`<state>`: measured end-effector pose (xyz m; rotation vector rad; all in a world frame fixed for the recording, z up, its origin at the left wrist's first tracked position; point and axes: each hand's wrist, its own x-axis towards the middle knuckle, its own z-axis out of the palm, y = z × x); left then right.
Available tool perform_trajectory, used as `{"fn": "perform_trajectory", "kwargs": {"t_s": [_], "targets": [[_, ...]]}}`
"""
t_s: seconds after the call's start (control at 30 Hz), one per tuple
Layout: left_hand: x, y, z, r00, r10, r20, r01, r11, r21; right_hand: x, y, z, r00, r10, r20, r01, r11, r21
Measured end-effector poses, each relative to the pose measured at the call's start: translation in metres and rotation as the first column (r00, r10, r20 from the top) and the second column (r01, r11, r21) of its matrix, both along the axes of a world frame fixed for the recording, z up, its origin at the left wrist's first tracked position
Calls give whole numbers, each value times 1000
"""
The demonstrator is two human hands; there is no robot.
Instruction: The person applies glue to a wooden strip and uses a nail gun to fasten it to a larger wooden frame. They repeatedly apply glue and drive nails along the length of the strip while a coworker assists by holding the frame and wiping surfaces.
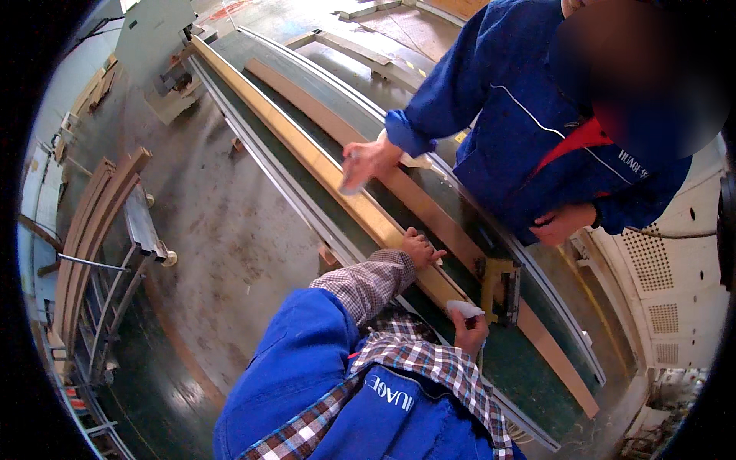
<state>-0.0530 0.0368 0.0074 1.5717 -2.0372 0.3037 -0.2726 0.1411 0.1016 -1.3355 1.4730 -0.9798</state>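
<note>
A long, pale wooden board (310,161) runs diagonally from the far left toward me. My left hand (418,247) lies over its near part, fingers bent across the top and toward the far edge. A small whitish bit shows beneath those fingers; I cannot tell what it is. At the board's near end, my right hand (471,335) is closed on a white cloth-like wad (464,309), which touches the wood. Across from me, a co-worker's hand (371,161) presses a greyish-white pad (353,182) on the same board.
The board rests on a green-topped bench (529,376) with pale metal rails (295,198). A flat brown strip (452,222) lies beyond it, beside a yellowish metal device (501,291). The co-worker in blue stands opposite. Curved brown profiles (96,222) lean on a wheeled rack at left.
</note>
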Motion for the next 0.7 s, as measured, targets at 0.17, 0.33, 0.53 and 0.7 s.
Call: {"fn": "perform_trajectory", "kwargs": {"t_s": [0.17,0.33,0.53,0.7], "targets": [[-1,-7,13,997,-66,-40,64,996,-58,4,0,10,999,-35,-7,36,999,19],[-1,-1,0,992,-95,-88,81,985,-150,-3,-4,4,998,-2,-66,2,1000,-5],[14,40,23,953,-202,-225,223,972,72,10,-4,17,999,30,-30,-31,998,-52],[33,43,43,915,-367,-167,401,874,275,15,-4,23,996,39,78,-34,998,-55]]}}
